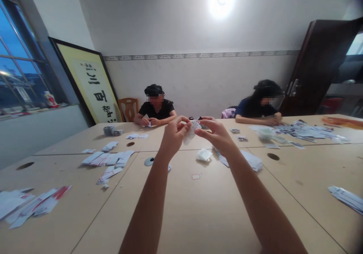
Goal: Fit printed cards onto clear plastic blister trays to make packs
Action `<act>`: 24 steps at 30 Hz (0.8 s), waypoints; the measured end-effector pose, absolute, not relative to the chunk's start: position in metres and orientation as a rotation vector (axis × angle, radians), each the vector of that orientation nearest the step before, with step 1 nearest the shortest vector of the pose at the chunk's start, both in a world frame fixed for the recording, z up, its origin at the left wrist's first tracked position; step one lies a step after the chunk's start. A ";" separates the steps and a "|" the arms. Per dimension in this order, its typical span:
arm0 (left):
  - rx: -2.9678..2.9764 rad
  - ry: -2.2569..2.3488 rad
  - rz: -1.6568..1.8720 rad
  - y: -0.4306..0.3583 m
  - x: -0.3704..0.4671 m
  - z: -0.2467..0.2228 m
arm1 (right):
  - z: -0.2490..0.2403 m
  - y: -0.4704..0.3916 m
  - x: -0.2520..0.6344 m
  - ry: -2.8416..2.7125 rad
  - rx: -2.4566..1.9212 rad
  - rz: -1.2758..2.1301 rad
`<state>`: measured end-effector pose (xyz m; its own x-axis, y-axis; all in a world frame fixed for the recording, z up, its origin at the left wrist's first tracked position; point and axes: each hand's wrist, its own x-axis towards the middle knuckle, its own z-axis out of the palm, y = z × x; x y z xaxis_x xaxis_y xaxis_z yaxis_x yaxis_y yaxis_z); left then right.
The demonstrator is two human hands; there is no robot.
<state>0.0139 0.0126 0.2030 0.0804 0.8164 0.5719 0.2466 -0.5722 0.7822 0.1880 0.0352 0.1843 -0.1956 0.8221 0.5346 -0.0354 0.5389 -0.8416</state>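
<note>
Both my hands are raised over the middle of the table (198,204). Between them is a small clear plastic bag (190,133) with faint print on it. My left hand (176,133) pinches the bag's left side between thumb and fingers. On the other side, my right hand (214,133) grips its upper right edge. A pile of clear bags (204,155) lies on the table just below my hands. White papers (251,160) lie partly hidden behind my right forearm. A small red-edged label (195,176) rests on the table between my forearms.
Paper stacks (107,158) and more papers (34,204) lie at the left. Across the table sit a person in black (157,110) and another in dark blue (256,104), near a spread of cards (303,130). A grey disc (148,161) lies by my left forearm.
</note>
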 end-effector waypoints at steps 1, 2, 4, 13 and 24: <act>1.871 1.030 1.493 0.013 0.012 0.203 | 0.185 0.034 0.188 -1.587 -0.695 0.902; 1.869 1.016 1.472 0.013 0.011 0.203 | 0.185 0.033 0.188 -1.598 -0.698 0.905; 1.866 1.004 1.438 0.014 0.008 0.202 | 0.185 0.031 0.188 -1.632 -0.676 0.896; 1.918 1.117 1.433 0.011 0.008 0.202 | 0.183 0.029 0.186 -1.679 -0.595 0.848; 1.933 1.123 1.555 0.008 0.008 0.206 | 0.184 0.031 0.187 -1.695 -0.562 0.874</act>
